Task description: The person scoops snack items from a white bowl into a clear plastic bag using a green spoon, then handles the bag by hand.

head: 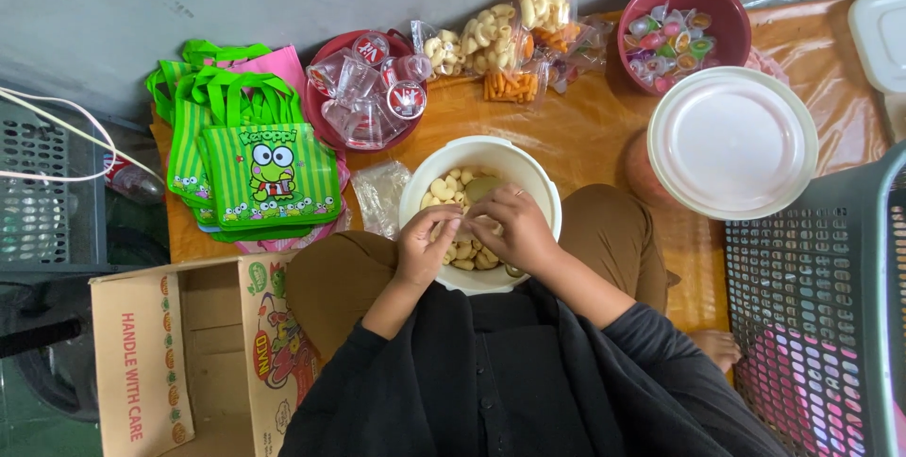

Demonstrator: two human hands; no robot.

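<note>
On the orange floor mat (pixel 585 126), green cartoon tote bags (pixel 269 174) lie at the left edge, beside a red tray of small sealed cups (pixel 363 89). Packed snack bags (pixel 500 42) lie along the far edge, and a dark red basin of jelly cups (pixel 684 32) is near the far right corner, above a round white lid (pixel 731 141). The white bowl (pixel 481 155) sits between the person's knees, half full of pale curved crackers (pixel 444 188). Left hand (pixel 427 245) and right hand (pixel 514 230) meet over it; their fingers are pressed together, pinching something I cannot tell.
</note>
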